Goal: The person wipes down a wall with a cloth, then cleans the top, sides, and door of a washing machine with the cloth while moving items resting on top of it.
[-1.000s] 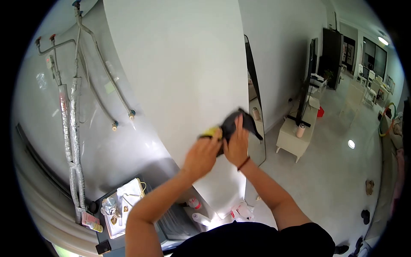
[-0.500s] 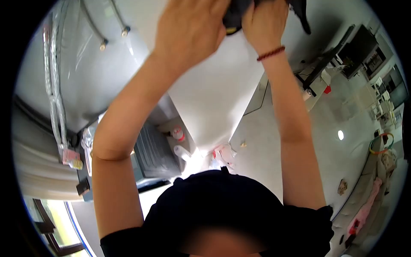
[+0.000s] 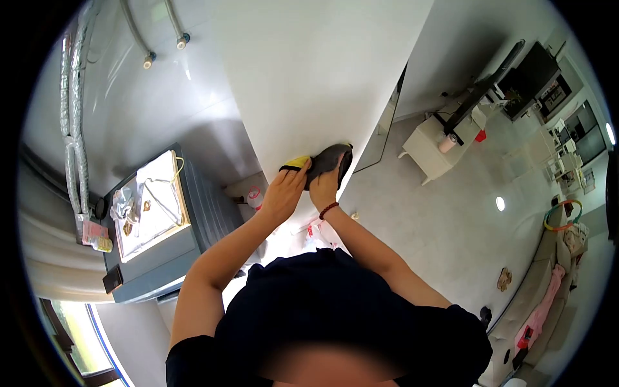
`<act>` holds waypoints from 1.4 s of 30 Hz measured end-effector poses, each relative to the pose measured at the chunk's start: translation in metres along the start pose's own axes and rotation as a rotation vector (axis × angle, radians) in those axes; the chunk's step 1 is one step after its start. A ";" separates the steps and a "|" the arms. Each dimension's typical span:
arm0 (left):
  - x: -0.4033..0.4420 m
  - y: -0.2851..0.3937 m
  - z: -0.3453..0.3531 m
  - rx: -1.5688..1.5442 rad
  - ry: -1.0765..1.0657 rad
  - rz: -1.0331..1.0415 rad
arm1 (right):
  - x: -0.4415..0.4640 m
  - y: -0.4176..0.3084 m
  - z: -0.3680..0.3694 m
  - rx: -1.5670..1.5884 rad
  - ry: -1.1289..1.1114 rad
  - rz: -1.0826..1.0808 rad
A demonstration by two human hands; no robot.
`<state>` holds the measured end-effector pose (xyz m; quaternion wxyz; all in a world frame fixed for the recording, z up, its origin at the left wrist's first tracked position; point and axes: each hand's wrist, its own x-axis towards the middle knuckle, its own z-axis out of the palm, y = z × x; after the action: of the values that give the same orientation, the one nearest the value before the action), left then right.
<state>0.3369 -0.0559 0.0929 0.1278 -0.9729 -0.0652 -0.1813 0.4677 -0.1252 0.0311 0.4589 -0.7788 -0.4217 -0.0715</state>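
Dark grey cloth (image 3: 331,157): lies against the lower part of the white panel (image 3: 316,77), near its right-hand edge; clock directions below are read from the cloth, 12 at the top.
Yellow-and-black piece (image 3: 297,161): at 9 o'clock, just beside the cloth; whether the two are joined cannot be told.
Left hand (image 3: 284,193): at 8 o'clock, fingers closed over the yellow-and-black piece.
Right hand (image 3: 324,188): at 6 o'clock, holding the cloth between thumb and fingers.
Beaded bracelet (image 3: 329,210): dark red, around the right wrist.
Pink-and-white bottle (image 3: 255,198): at 8 o'clock, partly hidden.
White low cabinet (image 3: 422,149): at 3 o'clock, bearing a pink cup (image 3: 447,142).
Grey unit (image 3: 158,261): at 8 o'clock, with a plastic bag (image 3: 124,205) and a cable on top.
Hose ends (image 3: 182,41): two, between 10 and 11 o'clock.
Sofa (image 3: 540,274): at 4 o'clock, well apart.
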 end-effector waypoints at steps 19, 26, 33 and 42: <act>0.030 0.014 -0.017 -0.067 -0.089 -0.086 | 0.047 0.007 -0.031 0.434 0.241 0.274; 0.037 0.007 -0.031 -0.094 0.005 -0.091 | 0.086 0.000 -0.055 0.088 0.289 -0.166; 0.027 0.011 -0.011 -0.035 -0.094 -0.072 | 0.034 0.104 0.045 0.437 0.209 0.459; 0.018 0.005 -0.040 -0.223 0.138 -0.195 | 0.106 -0.083 -0.075 0.161 0.250 -0.477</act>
<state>0.3407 -0.0700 0.1342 0.0049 -0.9553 -0.1298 -0.2656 0.4953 -0.1021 0.1811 0.5379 -0.6036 -0.5377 -0.2392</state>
